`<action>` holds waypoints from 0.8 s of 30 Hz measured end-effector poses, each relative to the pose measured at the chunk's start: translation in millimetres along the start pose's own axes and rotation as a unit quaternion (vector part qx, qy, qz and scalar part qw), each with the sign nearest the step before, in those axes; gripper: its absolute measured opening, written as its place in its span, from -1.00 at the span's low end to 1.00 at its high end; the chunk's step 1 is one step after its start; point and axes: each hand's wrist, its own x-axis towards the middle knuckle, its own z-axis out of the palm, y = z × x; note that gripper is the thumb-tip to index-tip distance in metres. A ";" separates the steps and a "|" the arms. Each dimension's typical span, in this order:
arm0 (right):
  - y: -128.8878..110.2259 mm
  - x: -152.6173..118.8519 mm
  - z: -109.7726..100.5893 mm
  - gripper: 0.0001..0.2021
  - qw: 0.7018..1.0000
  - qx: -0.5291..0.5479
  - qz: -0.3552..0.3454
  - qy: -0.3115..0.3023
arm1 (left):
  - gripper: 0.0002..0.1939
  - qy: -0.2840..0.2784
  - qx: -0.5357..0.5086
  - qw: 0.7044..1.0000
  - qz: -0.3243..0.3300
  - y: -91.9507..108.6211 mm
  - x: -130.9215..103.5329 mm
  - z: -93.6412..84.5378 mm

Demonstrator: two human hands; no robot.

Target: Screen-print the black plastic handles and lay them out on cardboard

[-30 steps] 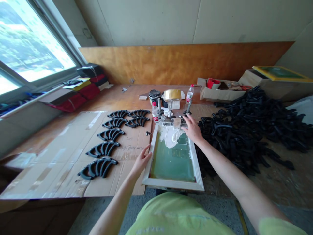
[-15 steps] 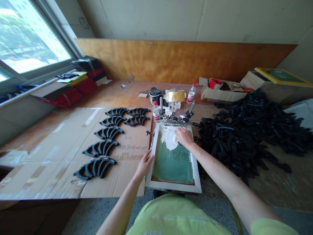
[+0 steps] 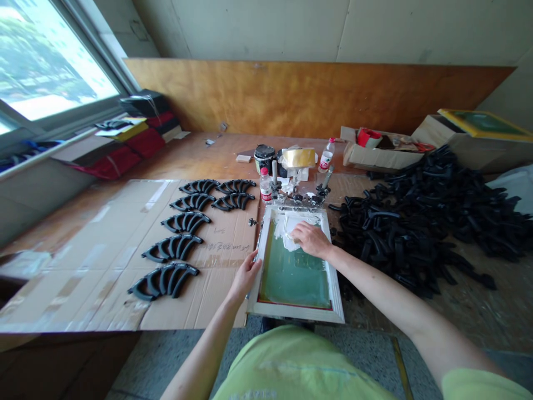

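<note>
A silver-framed screen with a green mesh (image 3: pixel 293 278) lies in front of me, its far edge at a metal clamp (image 3: pixel 295 203). White paste (image 3: pixel 282 225) is smeared over the upper part of the mesh. Over that paste is my right hand (image 3: pixel 310 239), its fingers closed on something mostly hidden beneath them; I cannot make out what it is. My left hand (image 3: pixel 249 273) rests at the left side of the frame, fingers and thumb closed on its edge.
Fanned rows of black curved parts (image 3: pixel 170 280) lie on cardboard (image 3: pixel 100 250) at the left. A heap of similar black parts (image 3: pixel 395 233) is at the right. Behind the screen stand two bottles (image 3: pixel 265 186), a black tub (image 3: pixel 264 158) and an open carton (image 3: pixel 378 158).
My right hand has moved slightly toward me and to the left over the paste. My left hand stays at the frame's left edge. The view has shifted slightly.
</note>
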 end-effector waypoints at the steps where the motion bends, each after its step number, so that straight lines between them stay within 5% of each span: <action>1: -2.7 -3.8 3.9 -0.85 1.000 -0.008 -0.008 0.006 | -0.25 -0.003 -0.003 1.000 0.000 1.2 -0.4 0.0; 5: -5.8 -15.8 7.2 -0.85 0.999 0.024 -0.045 0.008 | -0.23 -0.005 -0.008 1.000 -0.005 6.3 -2.4 1.4; 8: 6.7 6.9 -3.5 -0.75 0.998 0.055 0.008 0.022 | -0.20 -0.010 -0.015 1.000 -0.016 17.6 -7.7 0.5; 14: 61.8 66.2 -41.3 -0.36 0.984 0.005 0.164 0.072 | -0.30 -0.030 -0.033 0.999 -0.005 82.9 -26.6 -9.1; 19: 113.3 17.3 -54.5 -0.62 0.908 0.034 0.334 0.250 | -0.41 -0.004 -0.121 0.982 0.142 153.7 -14.5 1.2; 21: 115.2 -10.7 -37.8 -0.72 0.881 0.062 0.410 0.227 | -0.42 -0.010 -0.156 0.972 0.174 174.3 -2.0 9.1; 24: 90.0 -36.3 1.1 -0.77 0.930 0.110 0.336 0.097 | -0.44 0.029 -0.187 0.968 0.163 181.1 12.7 21.1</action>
